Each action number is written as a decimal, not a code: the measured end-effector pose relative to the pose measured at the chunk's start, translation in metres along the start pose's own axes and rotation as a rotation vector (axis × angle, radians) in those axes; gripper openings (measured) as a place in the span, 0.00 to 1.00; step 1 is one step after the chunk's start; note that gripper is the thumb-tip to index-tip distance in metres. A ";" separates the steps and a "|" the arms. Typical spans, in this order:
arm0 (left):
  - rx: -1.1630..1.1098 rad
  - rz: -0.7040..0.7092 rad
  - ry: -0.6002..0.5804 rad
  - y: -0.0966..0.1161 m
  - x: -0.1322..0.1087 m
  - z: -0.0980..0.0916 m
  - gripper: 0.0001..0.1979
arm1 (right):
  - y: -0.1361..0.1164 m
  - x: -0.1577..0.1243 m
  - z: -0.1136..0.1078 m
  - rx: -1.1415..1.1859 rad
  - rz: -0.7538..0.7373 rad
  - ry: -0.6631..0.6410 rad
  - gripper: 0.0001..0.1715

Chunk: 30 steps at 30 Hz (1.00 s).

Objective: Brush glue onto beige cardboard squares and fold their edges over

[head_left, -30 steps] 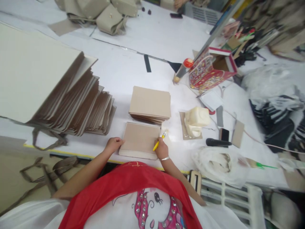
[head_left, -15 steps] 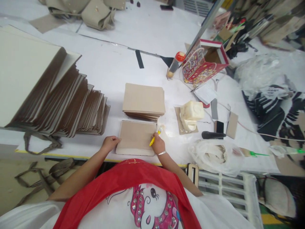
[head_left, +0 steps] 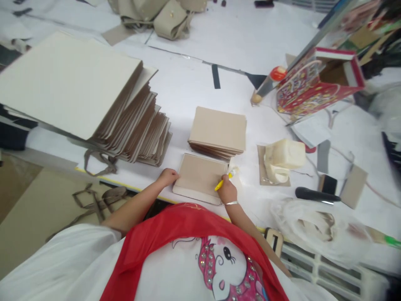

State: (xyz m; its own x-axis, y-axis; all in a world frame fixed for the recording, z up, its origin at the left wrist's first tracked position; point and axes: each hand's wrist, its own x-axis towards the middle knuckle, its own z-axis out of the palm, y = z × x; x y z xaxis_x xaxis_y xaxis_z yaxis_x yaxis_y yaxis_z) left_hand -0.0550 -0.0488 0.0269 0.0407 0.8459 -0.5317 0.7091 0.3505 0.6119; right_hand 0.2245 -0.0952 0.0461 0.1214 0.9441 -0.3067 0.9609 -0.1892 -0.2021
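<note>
In front of me a flat beige panel with a lighter strip along its near edge lies on the table. My left hand is closed at the panel's left edge, thumb and finger pinching it. My right hand grips a yellow-handled brush at the panel's right edge, the pale brush head pointing up and away. Just beyond lies a stack of similar beige panels. To the right, a cut-open whitish plastic container stands on a beige piece.
Large stacked folded sheets fill the left. At the right are a red patterned paper bag, a red-capped bottle, a black-handled tool and a clear plastic bag. Beige bags lie at the back.
The camera view has swung left, so everything appears further right. Both hands stay at the same panel's edges, with the brush still in the right hand.
</note>
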 end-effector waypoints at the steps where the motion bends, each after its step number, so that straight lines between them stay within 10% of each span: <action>1: 0.035 0.006 -0.010 0.000 0.001 -0.003 0.12 | 0.000 0.000 0.001 0.007 -0.012 0.001 0.10; 16: 0.451 0.127 -0.146 0.027 0.004 -0.034 0.13 | 0.000 0.005 0.003 -0.041 -0.084 -0.004 0.10; 30: 0.874 0.767 -0.045 0.051 -0.029 0.024 0.13 | 0.007 0.010 -0.033 -0.241 0.078 -0.153 0.21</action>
State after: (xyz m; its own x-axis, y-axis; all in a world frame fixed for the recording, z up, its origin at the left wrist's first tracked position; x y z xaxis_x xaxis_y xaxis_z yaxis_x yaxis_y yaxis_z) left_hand -0.0032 -0.0651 0.0601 0.6825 0.6944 -0.2278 0.7304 -0.6589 0.1797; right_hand 0.2403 -0.0778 0.0724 0.1759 0.8739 -0.4533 0.9838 -0.1725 0.0491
